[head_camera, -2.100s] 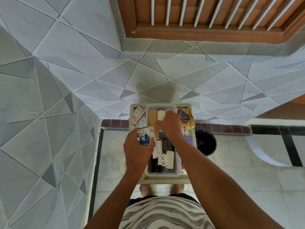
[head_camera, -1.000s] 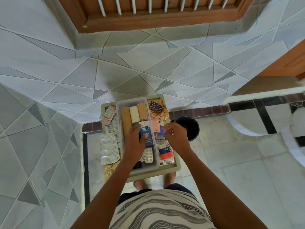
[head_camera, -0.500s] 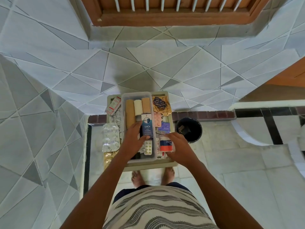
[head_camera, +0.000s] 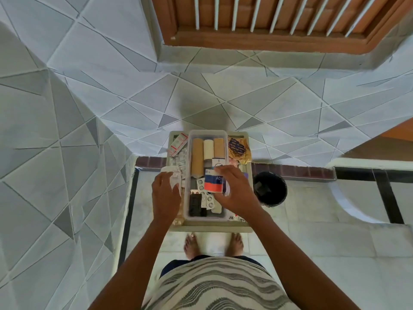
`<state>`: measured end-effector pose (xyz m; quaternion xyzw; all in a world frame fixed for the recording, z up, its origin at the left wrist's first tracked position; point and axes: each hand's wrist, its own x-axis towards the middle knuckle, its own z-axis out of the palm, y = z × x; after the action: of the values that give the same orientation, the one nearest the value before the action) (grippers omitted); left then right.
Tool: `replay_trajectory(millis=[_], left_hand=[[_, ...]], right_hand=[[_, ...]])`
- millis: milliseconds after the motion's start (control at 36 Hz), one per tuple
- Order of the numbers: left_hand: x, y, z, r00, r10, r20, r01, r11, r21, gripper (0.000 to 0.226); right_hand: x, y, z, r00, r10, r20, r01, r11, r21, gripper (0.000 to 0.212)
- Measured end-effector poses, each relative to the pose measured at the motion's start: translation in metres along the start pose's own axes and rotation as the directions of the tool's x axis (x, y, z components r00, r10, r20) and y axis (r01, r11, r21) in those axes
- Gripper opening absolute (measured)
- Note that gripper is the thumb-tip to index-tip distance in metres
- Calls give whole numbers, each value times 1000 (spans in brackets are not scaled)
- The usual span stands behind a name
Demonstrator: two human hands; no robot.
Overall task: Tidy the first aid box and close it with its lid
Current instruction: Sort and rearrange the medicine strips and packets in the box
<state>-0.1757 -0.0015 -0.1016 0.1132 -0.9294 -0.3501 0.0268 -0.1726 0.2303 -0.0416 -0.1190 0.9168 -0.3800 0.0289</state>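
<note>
Clear plastic box [head_camera: 187,175] sits mid-tabletop [head_camera: 214,228], partly filled with rolls; right hand [head_camera: 232,193] grips a tape packet [head_camera: 213,183] over it, left hand [head_camera: 165,195] holds blister strips [head_camera: 176,173] just left; loose items remain, lid unseen

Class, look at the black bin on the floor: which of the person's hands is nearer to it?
Right. The right hand holds a red, white and blue box over the clear first aid box, just left of the black bin; the left hand is beyond that box's far side.
</note>
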Motion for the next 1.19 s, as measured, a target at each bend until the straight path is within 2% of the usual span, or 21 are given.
replay_trajectory(millis=[111, 250, 333, 500, 583, 750, 917, 1000, 1083, 1139, 1194], left_hand=[[3, -14, 4, 994, -106, 28, 106, 994, -5, 53], [8, -22, 5, 982, -181, 59, 181, 983, 8, 70], [12, -27, 5, 977, -201, 78, 200, 980, 12, 71], [15, -22, 2, 965, -253, 74, 248, 966, 72, 69], [18, -24, 1, 970, -234, 59, 229, 969, 88, 64], [24, -35, 1, 980, -191, 49, 192, 981, -2, 55], [28, -36, -1, 982, -187, 37, 189, 980, -66, 48], [29, -38, -2, 978, -207, 19, 208, 971, -118, 41], [27, -35, -3, 969, -246, -21, 239, 958, -160, 34], [26, -34, -4, 959, -279, -47, 268, 948, -170, 24], [27, -32, -6, 956, -290, -55, 275, 943, -189, 14]], right_hand=[[16, -9, 19, 986, -36, 163, 50, 995, -82, 61], [26, -12, 42, 979, -60, 197, 132, 917, -376, 63], [28, -15, 50, 980, -13, 198, 107, 873, -475, 61], [31, -23, 54, 990, 55, 131, 23, 847, -530, 54], [33, -23, 59, 991, 73, 110, 0, 835, -551, 56], [36, -20, 62, 991, 74, 110, 0, 828, -560, 58], [36, -17, 61, 989, 79, 126, -7, 873, -488, 63], [26, -15, 58, 996, 83, 25, -65, 906, -418, 64], [12, -10, 55, 984, 105, -147, -146, 941, -305, 52], [1, -7, 54, 948, 147, -282, -212, 953, -216, 38], [-10, -2, 51, 878, 207, -431, -288, 949, -131, 22]])
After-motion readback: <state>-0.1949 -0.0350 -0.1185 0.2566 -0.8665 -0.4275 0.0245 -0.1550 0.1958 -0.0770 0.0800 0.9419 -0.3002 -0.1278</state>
